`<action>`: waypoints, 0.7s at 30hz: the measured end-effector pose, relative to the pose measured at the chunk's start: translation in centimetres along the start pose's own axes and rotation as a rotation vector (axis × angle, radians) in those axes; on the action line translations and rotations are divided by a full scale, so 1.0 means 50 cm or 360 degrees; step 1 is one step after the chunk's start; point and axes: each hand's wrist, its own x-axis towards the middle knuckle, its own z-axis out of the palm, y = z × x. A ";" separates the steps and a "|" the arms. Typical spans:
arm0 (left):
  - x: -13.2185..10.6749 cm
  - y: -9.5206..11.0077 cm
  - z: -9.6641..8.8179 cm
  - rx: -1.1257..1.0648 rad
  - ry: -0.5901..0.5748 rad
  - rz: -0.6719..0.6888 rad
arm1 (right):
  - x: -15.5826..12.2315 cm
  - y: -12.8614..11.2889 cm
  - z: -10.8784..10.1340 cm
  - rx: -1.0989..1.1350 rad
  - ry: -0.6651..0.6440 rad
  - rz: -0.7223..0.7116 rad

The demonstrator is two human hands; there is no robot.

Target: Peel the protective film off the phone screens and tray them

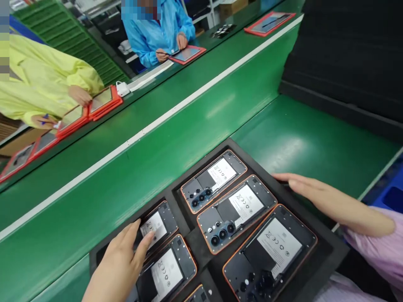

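Observation:
A black foam tray (327, 251) lies on the green table and holds several opened phones with orange rims and white battery labels. My left hand (121, 260) rests on the tray's left side, fingers stretched over the upper left phone (160, 222). My right hand (310, 188) lies flat and open along the tray's right edge, holding nothing. Three phones sit in the right column: the far phone (214, 178), the middle phone (236, 212) and the near phone (270, 256). Another phone (166, 270) lies just below my left hand.
A green conveyor belt (176, 138) with a white stripe runs diagonally past the tray. Across it, a person in yellow (44, 88) and a person in blue (157, 29) handle red-framed tablets (102, 102). A stack of black trays (346, 54) stands at the right.

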 end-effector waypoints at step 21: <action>0.035 0.114 -0.090 -0.0049 -0.0593 -0.0551 | 0.170 -0.196 0.238 -0.1839 0.0085 -0.1039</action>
